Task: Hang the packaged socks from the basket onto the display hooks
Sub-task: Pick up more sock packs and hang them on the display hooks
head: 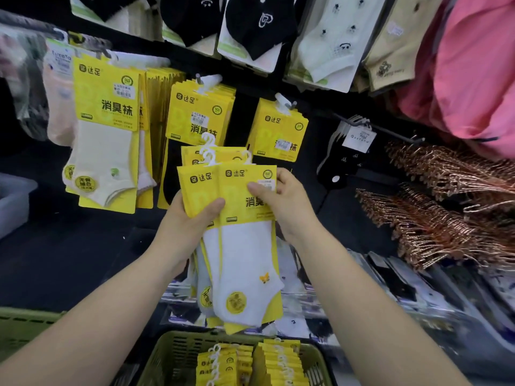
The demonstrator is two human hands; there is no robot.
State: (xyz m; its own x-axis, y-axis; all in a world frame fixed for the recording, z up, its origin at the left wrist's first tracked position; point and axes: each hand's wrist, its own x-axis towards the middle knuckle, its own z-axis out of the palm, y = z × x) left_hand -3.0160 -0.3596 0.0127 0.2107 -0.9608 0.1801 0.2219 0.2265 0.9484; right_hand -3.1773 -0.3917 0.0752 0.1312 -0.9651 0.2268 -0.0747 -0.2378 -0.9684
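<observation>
I hold a fanned bunch of yellow-carded white sock packs in front of the display. My left hand grips the bunch at its left edge, thumb across the yellow cards. My right hand pinches the front pack at its upper right, thumb on the card. White plastic hangers stick up from the bunch. Below, a green basket holds two rows of the same packs. On the wall, display hooks carry matching yellow packs at the left, middle and right.
Black and cream socks hang in the row above. Pink garments hang at the right, with copper-coloured hangers piled below them. A hook with black socks juts out to the right. Clear-wrapped packs lie on the shelf.
</observation>
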